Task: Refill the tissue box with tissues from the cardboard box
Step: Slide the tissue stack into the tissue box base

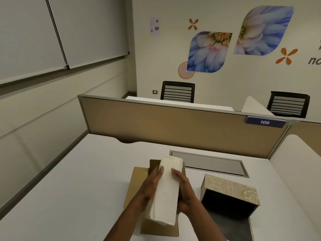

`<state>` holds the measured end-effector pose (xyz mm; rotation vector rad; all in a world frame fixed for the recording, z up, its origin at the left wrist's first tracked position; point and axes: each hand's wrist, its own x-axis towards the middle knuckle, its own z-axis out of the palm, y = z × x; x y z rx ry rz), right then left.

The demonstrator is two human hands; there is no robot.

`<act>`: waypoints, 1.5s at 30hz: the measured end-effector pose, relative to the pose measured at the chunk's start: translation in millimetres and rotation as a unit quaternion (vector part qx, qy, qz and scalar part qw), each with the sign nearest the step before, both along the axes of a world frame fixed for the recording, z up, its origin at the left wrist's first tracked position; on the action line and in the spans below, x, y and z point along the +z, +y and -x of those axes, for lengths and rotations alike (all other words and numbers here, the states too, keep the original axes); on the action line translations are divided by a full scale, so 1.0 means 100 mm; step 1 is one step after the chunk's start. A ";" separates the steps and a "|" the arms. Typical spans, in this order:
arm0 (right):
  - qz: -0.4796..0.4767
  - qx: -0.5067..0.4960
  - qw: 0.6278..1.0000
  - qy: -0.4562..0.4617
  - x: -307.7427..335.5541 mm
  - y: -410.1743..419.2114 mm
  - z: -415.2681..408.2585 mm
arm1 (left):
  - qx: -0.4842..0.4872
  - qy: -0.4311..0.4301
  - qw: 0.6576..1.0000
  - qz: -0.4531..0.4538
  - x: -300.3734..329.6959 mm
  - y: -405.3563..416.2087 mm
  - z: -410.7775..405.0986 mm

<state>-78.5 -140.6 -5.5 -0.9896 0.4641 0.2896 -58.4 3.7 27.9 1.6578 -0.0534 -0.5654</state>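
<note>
A thick stack of white tissues point(167, 190) is held lengthwise between both hands, above the brown cardboard box point(137, 181). My left hand point(150, 186) presses its left side and my right hand point(185, 192) its right side. The cardboard box stands on the white desk with its flaps spread open, mostly hidden under the tissues and my arms. To the right stands the beige patterned tissue box point(231, 190), tipped so that its dark open inside point(227, 204) faces me, with its lid flap point(232, 228) lying on the desk in front.
The white desk point(78, 180) has a grey cable hatch point(208, 163) behind the boxes. A tan partition point(165, 126) with a blue "109" tag point(264, 122) closes the far edge. Black chairs point(177, 92) stand beyond it.
</note>
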 end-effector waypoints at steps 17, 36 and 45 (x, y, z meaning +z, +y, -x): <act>-0.021 -0.072 0.996 -0.048 0.07 0.04 0.06 | -0.052 0.039 0.998 -0.019 -0.15 -0.03 0.14; -0.060 -0.266 0.962 -0.030 0.14 -0.65 0.66 | 0.037 0.020 0.996 0.081 -0.21 -0.27 0.71; -0.028 -0.390 0.920 -0.018 -0.01 -1.01 1.14 | 0.083 0.065 0.991 0.078 -0.48 -1.05 1.38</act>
